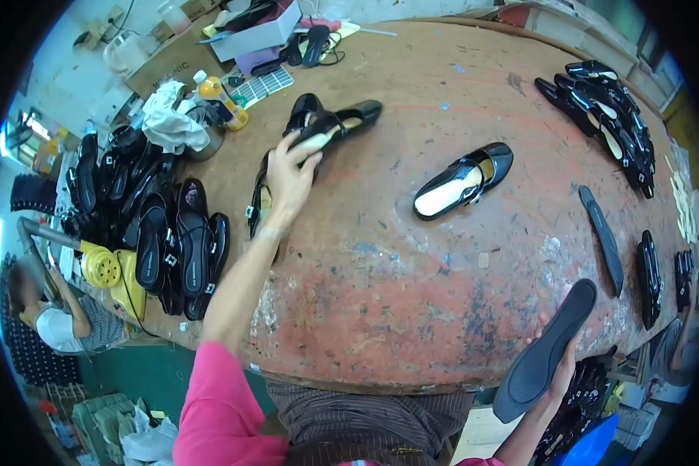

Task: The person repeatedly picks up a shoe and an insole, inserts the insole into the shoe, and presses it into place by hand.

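My left hand (pixel 290 180) is closed on the heel end of a glossy black shoe (pixel 356 118) at the left of the table, its toe pointing right. Other black shoes lie partly hidden under and beside that hand, one toe (pixel 306 103) showing behind it. In my right hand (pixel 565 379), a dark shoe sole (pixel 550 349) is held at the table's front right edge, fingers wrapped around its underside. Midway between the hands and farther back sits a single black strapped shoe (pixel 464 180) with a pale inside. A second dark sole (pixel 603 239) lies near the right hand.
Black shoes are heaped at the back right (pixel 606 120) and crowded at the left (pixel 180 241), beside a yellow blower (pixel 110 268). An orange-labelled bottle (pixel 221 99) and crumpled white cloth (pixel 175 120) stand at the back left. Another person (pixel 58 318) is at the far left.
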Motion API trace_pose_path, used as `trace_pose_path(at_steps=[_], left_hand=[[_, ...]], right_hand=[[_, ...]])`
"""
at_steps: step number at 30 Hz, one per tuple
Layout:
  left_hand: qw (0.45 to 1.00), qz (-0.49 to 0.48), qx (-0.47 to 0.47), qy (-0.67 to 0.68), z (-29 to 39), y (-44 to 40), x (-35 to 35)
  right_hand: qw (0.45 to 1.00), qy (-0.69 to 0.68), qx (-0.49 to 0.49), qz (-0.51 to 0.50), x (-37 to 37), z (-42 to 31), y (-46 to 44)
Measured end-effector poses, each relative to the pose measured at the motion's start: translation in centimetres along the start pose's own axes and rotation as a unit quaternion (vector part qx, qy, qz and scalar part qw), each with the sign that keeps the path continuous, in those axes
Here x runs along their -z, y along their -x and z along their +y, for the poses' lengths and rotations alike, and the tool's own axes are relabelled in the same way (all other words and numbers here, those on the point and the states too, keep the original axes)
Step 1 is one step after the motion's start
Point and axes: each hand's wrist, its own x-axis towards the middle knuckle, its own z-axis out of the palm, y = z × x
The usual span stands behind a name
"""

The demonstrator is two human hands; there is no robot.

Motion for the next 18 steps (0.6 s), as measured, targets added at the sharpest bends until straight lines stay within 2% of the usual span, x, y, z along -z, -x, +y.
trace_pose_path(at_steps=[1, 4, 5, 6, 7, 8, 9, 11, 13, 15, 16, 17, 18], left_hand=[[0.994, -0.03, 0.01, 0.108, 1.1, 2.6, 2.5], [0.971, -0.152, 0.052, 0.18, 5.9, 12.0, 11.1], [0.962, -0.196, 0.045, 0.186, 6.0, 15.3, 13.1], [0.952, -0.242, 0.031, 0.186, 6.0, 18.4, 14.7], [0.939, -0.292, 0.013, 0.18, 6.0, 20.8, 16.0], [0.937, -0.314, 0.01, 0.155, 5.8, 22.9, 16.8], [0.933, -0.336, 0.007, 0.13, 5.4, 25.3, 17.5], [0.952, -0.296, 0.027, 0.075, 4.6, 28.6, 18.2], [0.972, -0.219, 0.065, 0.053, 4.8, 30.4, 18.9], [0.977, -0.137, 0.149, 0.073, 6.0, 31.5, 19.2], [0.975, -0.112, 0.188, 0.026, 6.2, 32.2, 19.2], [0.951, -0.062, 0.292, 0.079, 6.7, 32.6, 18.4], [0.931, -0.056, 0.335, 0.131, 6.7, 32.9, 18.0]], right_hand=[[0.999, 0.034, -0.001, 0.001, -1.0, 0.2, 0.1], [0.989, 0.145, -0.013, 0.015, -2.7, 1.1, 1.1], [0.969, 0.233, -0.046, 0.063, -3.3, 1.3, 1.7], [0.94, 0.337, -0.05, 0.03, -2.7, 2.1, 1.9], [0.862, 0.494, 0.06, -0.095, -5.2, 2.6, 2.1], [0.747, 0.607, 0.204, -0.176, -7.7, 3.0, 2.3], [0.696, 0.65, 0.214, -0.217, -9.7, 3.2, 3.4], [0.646, 0.653, 0.27, -0.289, -11.8, 5.1, 4.5], [0.604, 0.661, 0.285, -0.343, -12.5, 6.7, 5.1], [0.595, 0.66, 0.286, -0.36, -12.8, 8.2, 5.5], [0.591, 0.658, 0.288, -0.368, -13.0, 9.0, 5.6], [0.593, 0.653, 0.287, -0.375, -13.3, 9.9, 5.6], [0.593, 0.649, 0.287, -0.381, -13.7, 10.8, 5.5]])
